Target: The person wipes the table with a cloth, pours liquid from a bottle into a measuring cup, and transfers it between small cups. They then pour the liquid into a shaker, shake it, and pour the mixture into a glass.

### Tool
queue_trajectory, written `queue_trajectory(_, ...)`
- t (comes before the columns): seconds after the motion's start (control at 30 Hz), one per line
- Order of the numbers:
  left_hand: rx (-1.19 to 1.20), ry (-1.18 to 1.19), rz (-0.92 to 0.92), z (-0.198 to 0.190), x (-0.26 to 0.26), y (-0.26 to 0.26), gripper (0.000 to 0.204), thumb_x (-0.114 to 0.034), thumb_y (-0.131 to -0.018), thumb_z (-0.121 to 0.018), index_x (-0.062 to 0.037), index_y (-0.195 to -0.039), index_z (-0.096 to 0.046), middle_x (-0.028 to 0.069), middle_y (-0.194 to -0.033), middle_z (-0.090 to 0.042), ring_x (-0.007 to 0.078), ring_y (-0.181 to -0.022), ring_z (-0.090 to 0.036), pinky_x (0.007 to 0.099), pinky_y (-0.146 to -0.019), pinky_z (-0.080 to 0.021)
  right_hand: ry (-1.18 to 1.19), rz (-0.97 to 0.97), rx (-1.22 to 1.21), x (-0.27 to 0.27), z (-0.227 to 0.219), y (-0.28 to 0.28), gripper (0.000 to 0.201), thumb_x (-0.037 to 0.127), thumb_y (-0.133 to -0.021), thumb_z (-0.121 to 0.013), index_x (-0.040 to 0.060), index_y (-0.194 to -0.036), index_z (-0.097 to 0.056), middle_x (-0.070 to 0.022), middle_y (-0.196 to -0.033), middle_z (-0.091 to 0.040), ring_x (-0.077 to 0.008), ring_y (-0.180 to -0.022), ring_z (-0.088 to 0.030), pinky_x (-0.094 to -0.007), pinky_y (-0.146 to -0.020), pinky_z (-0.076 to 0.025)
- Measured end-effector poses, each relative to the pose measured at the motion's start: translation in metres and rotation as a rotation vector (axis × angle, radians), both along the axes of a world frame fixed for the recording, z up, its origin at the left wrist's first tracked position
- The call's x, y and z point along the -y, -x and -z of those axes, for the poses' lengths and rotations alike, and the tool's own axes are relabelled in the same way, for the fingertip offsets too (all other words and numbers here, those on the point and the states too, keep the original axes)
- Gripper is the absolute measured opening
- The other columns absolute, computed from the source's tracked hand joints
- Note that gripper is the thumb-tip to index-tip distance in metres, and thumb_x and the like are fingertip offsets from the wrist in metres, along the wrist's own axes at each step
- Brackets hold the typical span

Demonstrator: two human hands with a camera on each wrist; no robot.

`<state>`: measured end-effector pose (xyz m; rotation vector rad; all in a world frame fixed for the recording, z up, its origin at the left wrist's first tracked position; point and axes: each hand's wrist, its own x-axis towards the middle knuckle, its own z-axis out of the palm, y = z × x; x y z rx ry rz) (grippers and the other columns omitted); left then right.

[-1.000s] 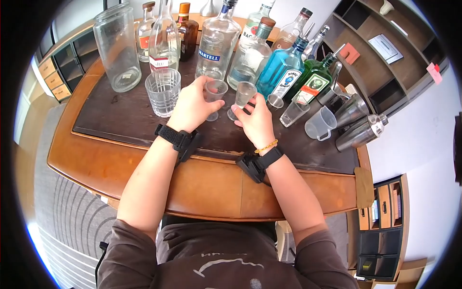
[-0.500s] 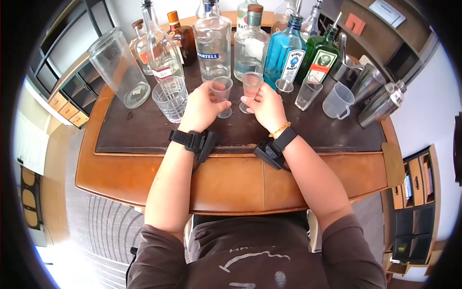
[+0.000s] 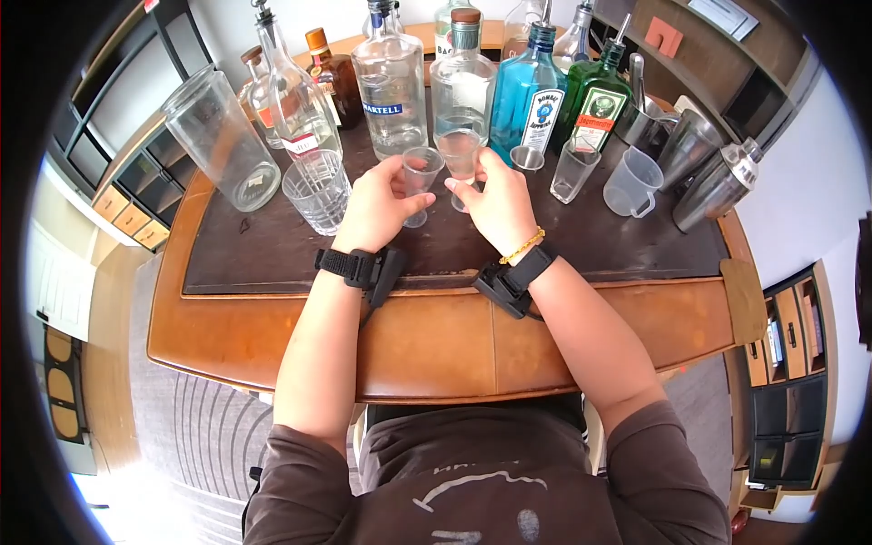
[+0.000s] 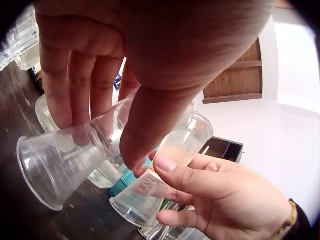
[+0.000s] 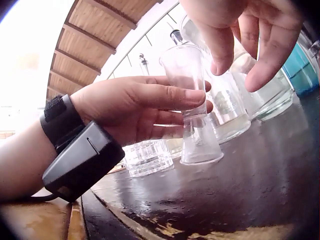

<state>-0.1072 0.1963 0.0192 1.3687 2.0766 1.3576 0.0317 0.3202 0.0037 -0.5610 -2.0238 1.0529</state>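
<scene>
Cups (image 3: 421, 171) (image 3: 460, 156), bases (image 3: 415, 219) (image 3: 462, 203) apart, are grasped by both hands (image 3: 374, 207) (image 3: 506, 202) behind the table edge (image 3: 427, 350)

Clear, glossy plastic jigger (image 3: 421, 165); scuffed dark tabletop (image 3: 263, 245); shiny metal shaker (image 3: 720, 185).

Left hand (image 3: 375, 206) and right hand (image 3: 501, 200) grip clear cups (image 3: 421, 167).

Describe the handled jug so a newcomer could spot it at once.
At the right end of the dark-topped desk stands a steel shaker. Just left of it is the jug, squat and see-through. Its side handle sets it apart from the narrow shot glass on its other side.
</scene>
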Motion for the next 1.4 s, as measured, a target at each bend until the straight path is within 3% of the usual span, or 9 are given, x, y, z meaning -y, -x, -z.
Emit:
queue_trajectory(0.27,-0.038,-0.007,-0.008,0.000,0.001,0.001,0.044,-0.005,-0.076,-0.079,-0.0040,-0.117,-0.063,0.0065,-0.090,-0.069,0.0135,-0.083,-0.066,0.0282,-0.075,-0.053,-0.260,0.116,0.018,0.011,-0.013,-0.008,0.040,0.009,-0.078,-0.074,0.0006,-0.114,-0.060,-0.0177,-0.091,-0.068,-0.0355,-0.082,-0.066,-0.0413,-0.073,-0.053)
queue_trajectory(0.33,-0.039,-0.063,-0.013,0.003,0.000,0.002,0.045,-0.009,-0.073,-0.081,-0.0071,-0.115,-0.065,0.0074,-0.086,-0.067,0.0176,-0.078,-0.065,0.0318,-0.074,-0.054,-0.321,0.128,0.056,0.010,-0.012,-0.008,0.044,0.010,-0.079,-0.073,0.0026,-0.119,-0.059,-0.0160,-0.093,-0.067,-0.0347,-0.086,-0.065,-0.0416,-0.074,-0.053)
queue_trajectory(0.43,-0.043,-0.055,-0.017,0.002,0.000,0.002,0.046,-0.009,-0.073,-0.081,-0.0072,-0.115,-0.065,0.0077,-0.086,-0.068,0.0183,-0.079,-0.066,0.0322,-0.075,-0.054,-0.484,0.189,0.085,0.010,-0.014,-0.011,0.046,0.012,-0.080,-0.072,0.0049,-0.123,-0.059,-0.0141,-0.094,-0.064,-0.0335,-0.092,-0.062,-0.0421,-0.075,-0.052)
queue_trajectory(0.53,-0.019,-0.043,-0.013,0.002,0.000,0.002,0.047,-0.009,-0.073,-0.081,-0.0070,-0.116,-0.065,0.0080,-0.086,-0.068,0.0188,-0.080,-0.066,0.0323,-0.076,-0.054,-0.499,0.219,0.163,0.015,-0.019,-0.014,0.048,0.013,-0.080,-0.071,0.0075,-0.126,-0.058,-0.0122,-0.098,-0.062,-0.0323,-0.097,-0.059,-0.0425,-0.077,-0.052)
queue_trajectory(0.63,-0.043,-0.034,-0.011,0.001,0.000,0.002,0.048,-0.010,-0.072,-0.082,-0.0063,-0.116,-0.065,0.0085,-0.086,-0.068,0.0197,-0.080,-0.067,0.0325,-0.076,-0.054,-0.559,0.270,0.122,0.017,-0.020,-0.015,0.049,0.012,-0.077,-0.074,0.0094,-0.124,-0.060,-0.0107,-0.090,-0.061,-0.0318,-0.087,-0.060,-0.0412,-0.078,-0.051)
queue_trajectory(0.87,-0.094,-0.022,-0.040,0.001,0.000,0.001,0.050,-0.013,-0.070,-0.084,-0.0051,-0.116,-0.064,0.0085,-0.084,-0.067,0.0206,-0.079,-0.066,0.0331,-0.075,-0.054,-0.617,0.293,0.146,0.020,-0.027,-0.018,0.050,0.010,-0.077,-0.073,0.0122,-0.125,-0.061,-0.0074,-0.093,-0.060,-0.0291,-0.090,-0.060,-0.0393,-0.077,-0.051)
queue_trajectory(0.93,-0.142,-0.024,-0.033,-0.001,0.001,-0.001,0.046,-0.008,-0.073,-0.082,-0.0011,-0.114,-0.062,0.0068,-0.083,-0.066,0.0162,-0.079,-0.066,0.0293,-0.072,-0.054,-0.687,0.294,0.149,0.019,-0.025,-0.019,0.051,0.010,-0.077,-0.070,0.0108,-0.126,-0.059,-0.0056,-0.097,-0.058,-0.0262,-0.092,-0.058,-0.0381,-0.074,-0.054)
queue_trajectory(1.07,-0.082,-0.019,-0.027,0.001,0.000,0.001,0.051,-0.012,-0.070,-0.084,-0.0043,-0.116,-0.064,0.0083,-0.083,-0.068,0.0189,-0.078,-0.066,0.0322,-0.075,-0.054,-0.686,0.315,0.138,0.020,-0.029,-0.020,0.051,0.008,-0.076,-0.073,0.0131,-0.125,-0.061,-0.0058,-0.092,-0.060,-0.0268,-0.089,-0.058,-0.0379,-0.076,-0.051)
queue_trajectory(1.4,-0.018,-0.060,0.000,-0.003,0.001,-0.005,0.049,-0.005,-0.070,-0.083,0.0000,-0.114,-0.063,0.0100,-0.086,-0.069,0.0185,-0.083,-0.070,0.0310,-0.075,-0.055,-0.868,0.333,0.100,0.012,-0.033,-0.020,0.052,0.007,-0.075,-0.070,0.0141,-0.126,-0.062,-0.0040,-0.092,-0.059,-0.0256,-0.087,-0.056,-0.0385,-0.077,-0.046)
